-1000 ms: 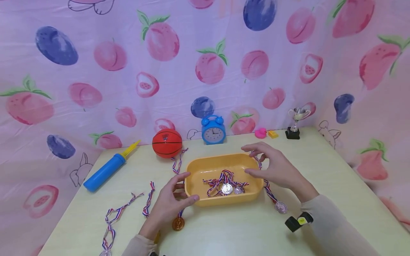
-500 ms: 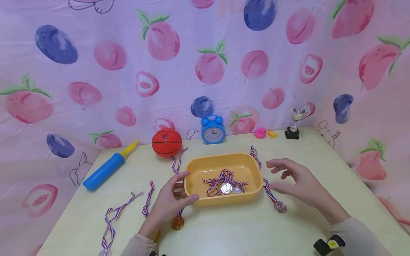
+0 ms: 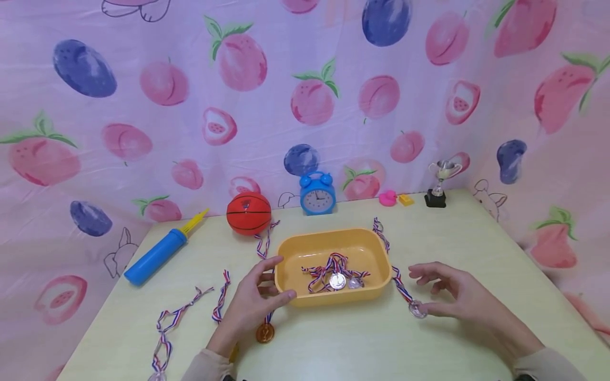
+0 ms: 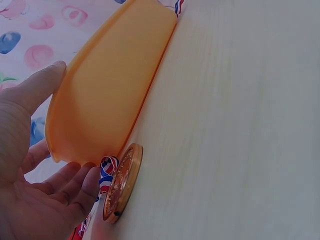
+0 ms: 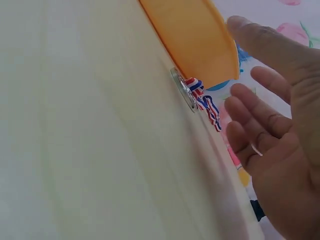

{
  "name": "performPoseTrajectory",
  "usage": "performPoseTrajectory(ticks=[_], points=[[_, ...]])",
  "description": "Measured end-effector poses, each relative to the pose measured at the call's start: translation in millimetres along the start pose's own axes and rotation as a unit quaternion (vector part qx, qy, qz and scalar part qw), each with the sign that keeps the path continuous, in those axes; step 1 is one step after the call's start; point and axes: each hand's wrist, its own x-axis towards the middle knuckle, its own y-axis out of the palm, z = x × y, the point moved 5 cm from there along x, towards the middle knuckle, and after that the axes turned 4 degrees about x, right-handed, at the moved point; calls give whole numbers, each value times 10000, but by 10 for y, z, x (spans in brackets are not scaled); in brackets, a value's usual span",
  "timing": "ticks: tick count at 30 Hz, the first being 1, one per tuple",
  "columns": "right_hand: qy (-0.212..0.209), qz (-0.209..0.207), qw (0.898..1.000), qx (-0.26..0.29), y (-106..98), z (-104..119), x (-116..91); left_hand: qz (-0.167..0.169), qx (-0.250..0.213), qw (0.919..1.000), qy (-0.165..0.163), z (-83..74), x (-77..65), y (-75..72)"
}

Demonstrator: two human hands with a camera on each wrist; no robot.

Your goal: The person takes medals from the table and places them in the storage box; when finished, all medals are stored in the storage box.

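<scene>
Steadying the yellow tray [image 3: 333,300] by its left end, the left hand [image 3: 254,296] sets its thumb on the near rim and curls its fingers about the end wall in a light hold. The right hand [image 3: 457,296], to the right of the tray, holds nothing: thumb and fingers are well parted, and the thumb overlaps the outer silver medal [image 3: 418,309] in the head view, while the right wrist view shows that medal apart from the fingers.

Inside the tray lie two silver medals [image 3: 337,281] with their tangled striped ribbons. Outside it, four more can be made out. The outer silver medal lies right of the tray, its ribbon [image 3: 402,286] skirting the tray's right end; a bronze medal [image 3: 265,333] lies before the near left corner, close to the left fingers. Farther left of the tray are a gold-coloured disc [image 3: 233,353], mostly hidden by the left wrist, and a pale medal [image 3: 158,377] cut off by the view's lower edge.

Judged from this layout, the gathering appears partly complete: two medals are in, and those around the tray are apparently to be dealt with, the outer silver medal being nearest the free hand. Whether any ribbon runs beneath the tray cannot be told.
</scene>
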Motion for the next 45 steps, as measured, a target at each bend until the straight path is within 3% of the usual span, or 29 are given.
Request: performPoseTrajectory(ticks=[5, 9, 15, 19, 32, 40, 45], points=[[516, 443, 9977, 51, 32, -109, -88, -5, 25, 10000, -28, 7, 0, 1], [442, 630, 9969, -150, 46, -140, -107, -13, 26, 10000, -36, 11, -2, 3], [746, 762, 9934, -414, 69, -207, -80, -7, 38, 10000, 71, -1, -1, -1], [704, 783, 9925, -619, 78, -216, -68, -2, -1, 10000, 88, -8, -1, -7], [801, 896, 9907, -644, 90, -179, -29, -29, -18, 10000, 76, -16, -5, -15], [514, 528, 9955, -599, 60, -211, -52, -29, -27, 10000, 28, -29, -2, -16], [620, 243, 9975, -234, 31, -242, -53, -10, -37, 10000, -6, -30, -6, -9]])
